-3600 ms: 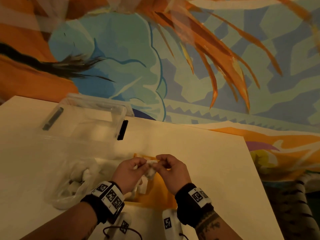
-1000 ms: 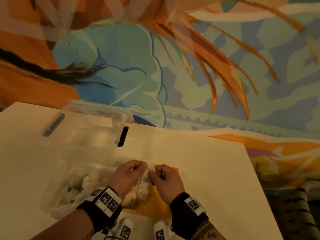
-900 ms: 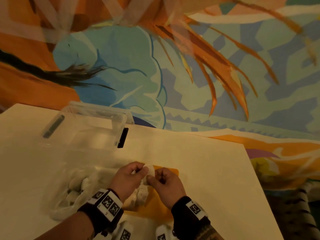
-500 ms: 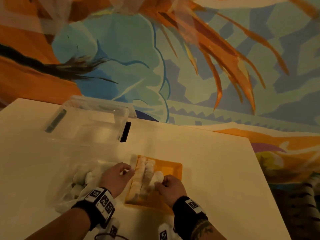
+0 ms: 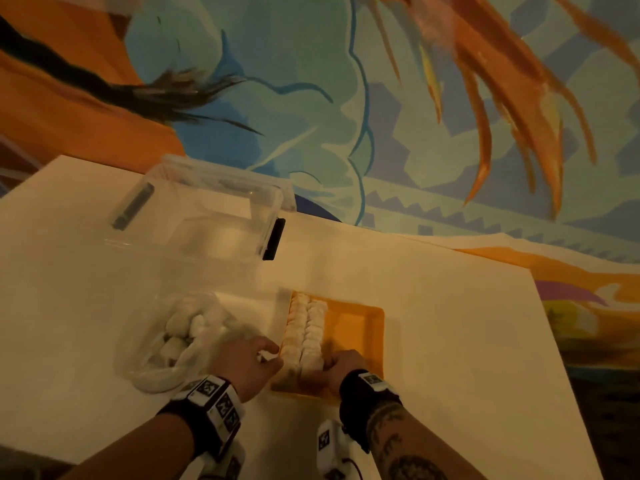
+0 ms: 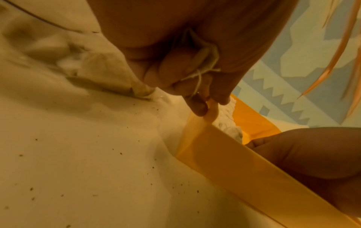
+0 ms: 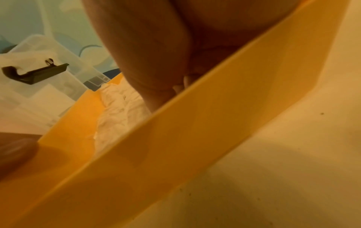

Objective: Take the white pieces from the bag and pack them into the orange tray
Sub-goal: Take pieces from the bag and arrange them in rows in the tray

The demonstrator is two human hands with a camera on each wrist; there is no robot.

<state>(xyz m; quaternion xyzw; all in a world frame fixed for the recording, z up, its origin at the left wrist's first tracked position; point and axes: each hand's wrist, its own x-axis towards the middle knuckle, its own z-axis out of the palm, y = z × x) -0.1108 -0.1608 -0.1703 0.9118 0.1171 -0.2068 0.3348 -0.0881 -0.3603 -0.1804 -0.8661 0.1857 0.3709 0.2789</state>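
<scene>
An orange tray (image 5: 360, 327) lies on the table with two rows of white pieces (image 5: 306, 327) along its left side. My left hand (image 5: 266, 355) pinches the tray's left rim near the front corner; in the left wrist view the hand (image 6: 210, 103) also holds a thin scrap of wrapper in its curled fingers. My right hand (image 5: 332, 367) reaches down into the near end of the tray, fingers curled on a white piece at the end of the right row. In the right wrist view its fingertips are hidden behind the tray wall (image 7: 175, 146). A clear bag (image 5: 180, 341) of white pieces lies left of the tray.
A clear plastic box (image 5: 207, 216) with black latches stands at the back left of the table. The table's right edge (image 5: 554, 341) drops off to a patterned floor. Dark specks dot the tabletop (image 6: 78, 154) by the tray.
Both hands came down from holding a white piece above the tray. The right hand lowered the piece into the tray's near end, and the left hand moved onto the tray's rim.
</scene>
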